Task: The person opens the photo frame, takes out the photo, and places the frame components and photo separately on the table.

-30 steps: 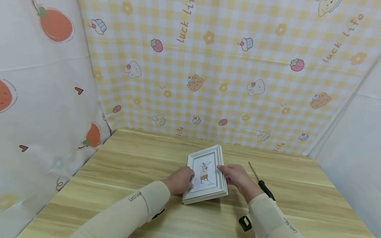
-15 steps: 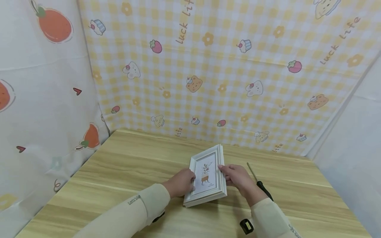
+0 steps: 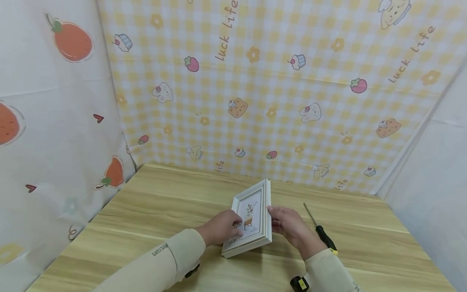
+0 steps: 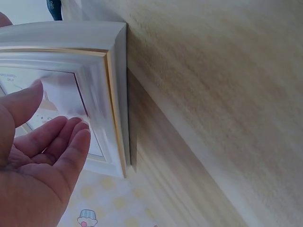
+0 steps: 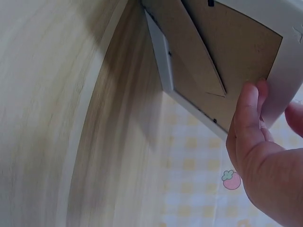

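Observation:
A white picture frame [image 3: 268, 211] with a potted-plant print stands tilted on the table, leaning back to the right. My right hand [image 3: 292, 227] grips its right edge, thumb at the front rim, fingers behind. In the right wrist view those fingers [image 5: 248, 111] lie against the brown backing [image 5: 246, 47], where a stand flap [image 5: 194, 47] shows. My left hand [image 3: 220, 227] is before the print's lower left. The left wrist view shows its fingers [image 4: 66, 156] loosely bent and the thumb apart, holding nothing; whether they touch the frame I cannot tell.
Right of the right hand lies a screwdriver [image 3: 324, 237] with a black handle. Near the right cuff sits a small black boxy thing [image 3: 299, 283] with a yellow label, partly hidden. A checked cloth [image 3: 204, 81] hangs behind the wooden table [image 3: 175, 194].
The frame has turned, its face swinging leftward and its right side now more edge-on. My left hand has let go of the left edge and moved onto the front; the right hand keeps hold.

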`<state>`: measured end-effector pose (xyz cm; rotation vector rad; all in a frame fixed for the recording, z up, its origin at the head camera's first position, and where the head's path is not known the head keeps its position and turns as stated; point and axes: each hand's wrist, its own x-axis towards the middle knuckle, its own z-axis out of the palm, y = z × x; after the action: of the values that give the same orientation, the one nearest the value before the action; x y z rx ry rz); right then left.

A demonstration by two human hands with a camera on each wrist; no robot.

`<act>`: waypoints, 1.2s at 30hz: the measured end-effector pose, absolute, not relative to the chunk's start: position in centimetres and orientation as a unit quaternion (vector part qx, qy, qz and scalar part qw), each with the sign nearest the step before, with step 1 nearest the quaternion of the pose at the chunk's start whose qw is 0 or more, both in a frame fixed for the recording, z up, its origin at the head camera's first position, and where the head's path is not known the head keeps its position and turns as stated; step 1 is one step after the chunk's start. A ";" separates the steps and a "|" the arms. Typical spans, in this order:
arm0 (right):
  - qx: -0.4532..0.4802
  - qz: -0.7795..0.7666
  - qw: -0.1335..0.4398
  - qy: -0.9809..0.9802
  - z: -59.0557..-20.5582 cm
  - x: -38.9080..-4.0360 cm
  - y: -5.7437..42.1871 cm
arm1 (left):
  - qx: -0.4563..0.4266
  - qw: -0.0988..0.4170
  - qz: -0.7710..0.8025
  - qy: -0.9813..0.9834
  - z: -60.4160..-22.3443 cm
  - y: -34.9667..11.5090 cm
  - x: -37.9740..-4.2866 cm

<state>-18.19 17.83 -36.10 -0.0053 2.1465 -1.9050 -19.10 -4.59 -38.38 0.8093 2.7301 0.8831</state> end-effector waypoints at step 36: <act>0.008 -0.603 0.096 0.792 -32.8 -17.6 16.6 | 0.271 0.109 0.385 0.875 -38.9 -2.4 -19.8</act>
<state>-17.60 16.56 -32.79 0.0240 2.3461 -1.7857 -19.77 -2.44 -38.89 0.7979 2.5746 1.1314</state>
